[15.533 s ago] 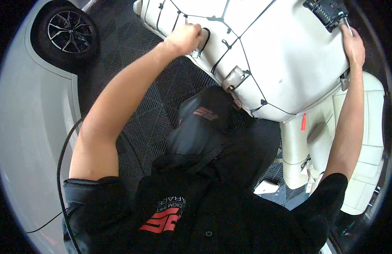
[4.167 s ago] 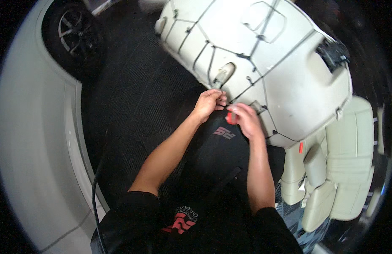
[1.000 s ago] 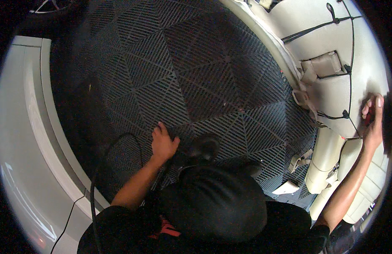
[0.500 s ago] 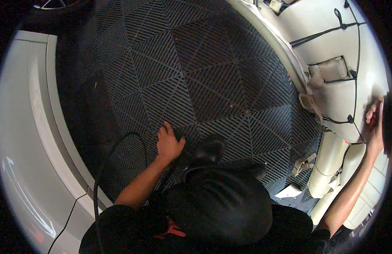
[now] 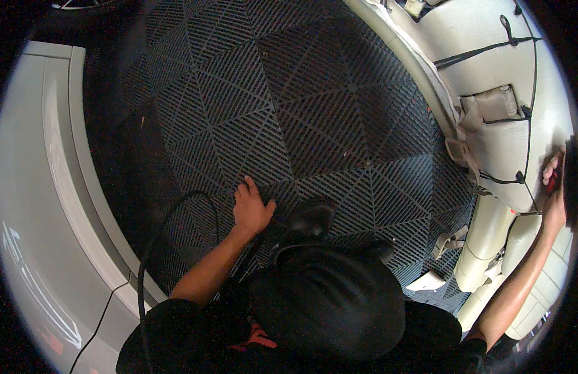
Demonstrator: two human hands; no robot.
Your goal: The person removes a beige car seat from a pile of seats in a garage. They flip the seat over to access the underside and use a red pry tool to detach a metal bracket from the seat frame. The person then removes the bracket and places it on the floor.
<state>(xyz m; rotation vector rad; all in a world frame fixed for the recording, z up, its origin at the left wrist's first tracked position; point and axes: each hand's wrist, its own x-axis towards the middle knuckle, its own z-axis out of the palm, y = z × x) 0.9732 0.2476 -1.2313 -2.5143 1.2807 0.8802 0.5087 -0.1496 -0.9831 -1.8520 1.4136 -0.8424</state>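
Note:
My left hand (image 5: pixel 253 210) hangs over the dark floor, its fingers spread, with nothing in it. At the far right, my right hand (image 5: pixel 554 187) is closed with curled fingers round a red-and-black thing (image 5: pixel 553 181). The picture's dark rim cuts that thing off, so its kind cannot be made out. Beside this hand lies a cream seat (image 5: pixel 498 146), crossed by thin black cords (image 5: pixel 529 93). A beige strap with a buckle (image 5: pixel 458 149) hangs at the seat's near side.
A grey car panel (image 5: pixel 30 187) curves along the left. Ribbed dark floor tiles (image 5: pixel 301 124) lie between it and the seat. A black hose (image 5: pixel 142 274) loops up near my left arm. A dark shoe (image 5: pixel 311 218) and a small white piece (image 5: pixel 426 282) are on the floor.
The view has shifted slightly. My right hand has turned or moved a little, still closed on the red-and-black thing. My left hand stays spread in about the same place.

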